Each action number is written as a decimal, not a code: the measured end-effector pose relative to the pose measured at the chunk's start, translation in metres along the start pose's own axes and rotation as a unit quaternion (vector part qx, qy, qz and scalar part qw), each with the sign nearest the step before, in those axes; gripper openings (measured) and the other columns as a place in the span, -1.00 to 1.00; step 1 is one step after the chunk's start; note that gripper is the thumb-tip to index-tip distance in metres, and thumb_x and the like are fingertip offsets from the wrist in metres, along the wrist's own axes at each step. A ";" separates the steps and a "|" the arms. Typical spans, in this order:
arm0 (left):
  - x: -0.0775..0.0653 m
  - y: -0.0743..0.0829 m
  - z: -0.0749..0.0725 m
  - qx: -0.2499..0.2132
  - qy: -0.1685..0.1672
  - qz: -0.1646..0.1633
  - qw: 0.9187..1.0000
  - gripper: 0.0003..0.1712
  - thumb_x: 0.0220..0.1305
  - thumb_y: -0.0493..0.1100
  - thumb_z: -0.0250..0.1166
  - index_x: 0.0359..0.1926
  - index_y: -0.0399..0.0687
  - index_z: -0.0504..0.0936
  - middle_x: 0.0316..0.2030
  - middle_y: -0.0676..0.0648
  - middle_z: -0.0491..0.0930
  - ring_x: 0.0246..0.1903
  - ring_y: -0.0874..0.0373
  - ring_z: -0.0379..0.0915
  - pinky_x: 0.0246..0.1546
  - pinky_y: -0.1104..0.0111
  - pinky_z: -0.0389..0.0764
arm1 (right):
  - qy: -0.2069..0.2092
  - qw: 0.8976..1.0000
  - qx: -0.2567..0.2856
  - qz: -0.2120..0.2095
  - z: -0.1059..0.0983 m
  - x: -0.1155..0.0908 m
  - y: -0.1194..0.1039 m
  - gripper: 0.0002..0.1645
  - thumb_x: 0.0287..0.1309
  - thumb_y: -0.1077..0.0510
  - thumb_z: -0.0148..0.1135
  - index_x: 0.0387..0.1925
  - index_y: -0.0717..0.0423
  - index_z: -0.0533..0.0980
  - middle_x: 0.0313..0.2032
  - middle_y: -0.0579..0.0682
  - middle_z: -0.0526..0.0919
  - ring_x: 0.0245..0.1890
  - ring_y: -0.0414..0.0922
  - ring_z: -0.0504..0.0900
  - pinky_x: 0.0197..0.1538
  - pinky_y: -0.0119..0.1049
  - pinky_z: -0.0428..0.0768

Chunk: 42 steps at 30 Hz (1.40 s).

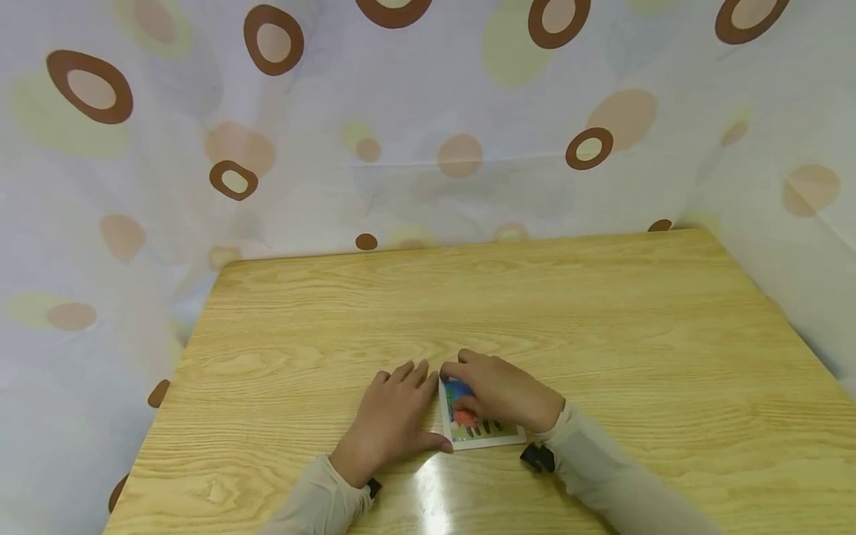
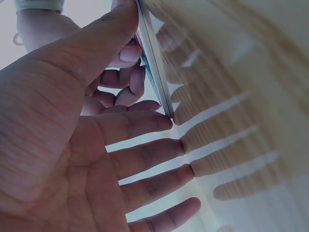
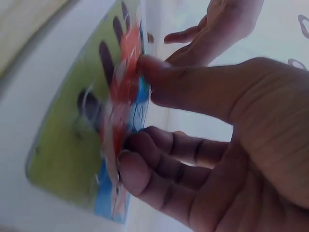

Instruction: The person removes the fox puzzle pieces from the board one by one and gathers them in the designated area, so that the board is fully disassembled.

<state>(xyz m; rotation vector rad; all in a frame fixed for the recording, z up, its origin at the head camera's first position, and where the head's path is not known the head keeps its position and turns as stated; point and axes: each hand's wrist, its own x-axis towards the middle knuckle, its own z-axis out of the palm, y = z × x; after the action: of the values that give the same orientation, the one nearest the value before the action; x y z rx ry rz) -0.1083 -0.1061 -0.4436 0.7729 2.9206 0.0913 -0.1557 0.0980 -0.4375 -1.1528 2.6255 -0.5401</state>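
Note:
A flat, white-bordered picture board (image 1: 486,441) lies on the table, with a red figure, green ground and blue in its glossy picture. My left hand (image 1: 394,420) is spread along the board's left side. Its thumb touches the near left corner, and its index fingertip is at the far left corner. Over the picture, my right hand (image 1: 504,390) covers the upper and right parts. In the right wrist view, its bent fingers and thumb (image 3: 161,79) touch the picture surface (image 3: 67,145). Whether they pinch a loose part there cannot be told. Thin layers show along the board's edge (image 2: 157,67).
The wood-grain table (image 1: 301,319) stretches around the board on all sides. A white cloth (image 1: 414,96) with brown rings and pale spots hangs behind it and at both sides. Light glares off the table in front of the board. A dark strap piece (image 1: 537,458) hangs under the right wrist.

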 end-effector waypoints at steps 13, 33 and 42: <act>-0.001 0.000 -0.001 0.001 0.003 -0.001 1.000 0.22 -0.05 0.57 0.41 0.48 -0.08 0.44 0.44 -0.17 0.40 0.38 -0.10 0.35 0.16 -0.01 0.50 | -0.018 0.999 -0.027 -0.031 0.000 0.003 0.006 -0.72 0.34 0.16 0.37 0.02 0.06 0.52 -0.33 -0.13 0.48 -0.46 -0.24 0.40 -0.36 -0.33 0.48; 0.000 0.001 -0.001 0.001 0.004 -0.008 1.000 0.24 -0.07 0.57 0.43 0.50 -0.05 0.42 0.43 -0.16 0.41 0.38 -0.11 0.36 0.15 -0.01 0.50 | -0.042 0.999 -0.005 -0.006 0.000 0.015 0.008 -0.67 0.34 0.24 0.34 0.07 0.03 0.48 -0.29 -0.06 0.49 -0.48 -0.19 0.42 -0.39 -0.29 0.48; 0.000 0.000 0.001 -0.006 0.005 -0.005 1.000 0.21 -0.04 0.56 0.42 0.49 -0.05 0.42 0.44 -0.17 0.39 0.39 -0.11 0.35 0.16 -0.02 0.49 | -0.028 0.999 0.013 -0.020 -0.002 0.009 0.012 -0.68 0.33 0.19 0.37 0.08 0.03 0.56 -0.26 -0.07 0.51 -0.44 -0.22 0.43 -0.34 -0.31 0.50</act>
<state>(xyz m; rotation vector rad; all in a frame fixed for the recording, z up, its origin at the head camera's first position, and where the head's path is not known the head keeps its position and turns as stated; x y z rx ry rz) -0.1081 -0.1060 -0.4441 0.7581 2.9310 0.1124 -0.1704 0.0987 -0.4413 -1.1979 2.5465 -0.5402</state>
